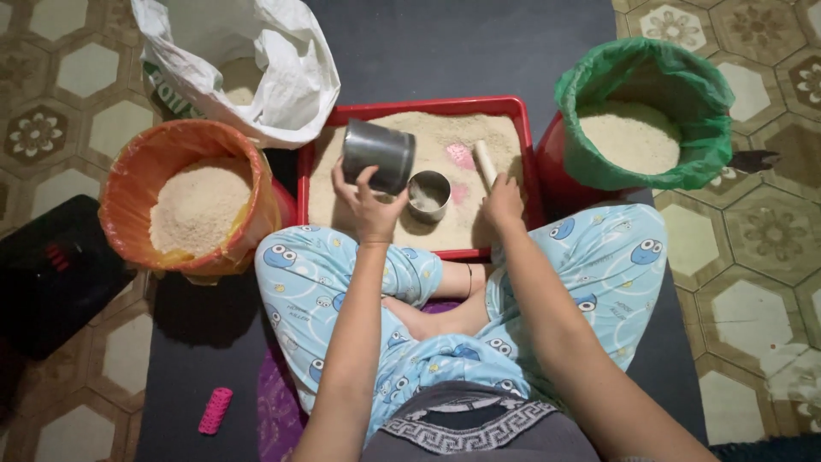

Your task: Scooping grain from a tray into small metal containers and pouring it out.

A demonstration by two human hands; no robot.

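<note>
My left hand (369, 205) grips a metal cup (379, 154), tipped on its side above the red tray (410, 109). The tray is filled with pale grain. A smaller round metal cup (428, 195) stands in the grain just right of my left hand, with some grain inside. My right hand (502, 198) is closed around a white stick-like handle (484, 161) whose pink end (461, 155) lies in the grain. I sit cross-legged in light blue patterned trousers right behind the tray.
An orange-lined bucket (141, 171) of grain stands at the left, a green-lined one (637, 73) at the right. A white sack (286, 77) with grain lies behind the tray. A black crate (43, 274) sits far left, a pink hair roller (215, 410) on the dark mat.
</note>
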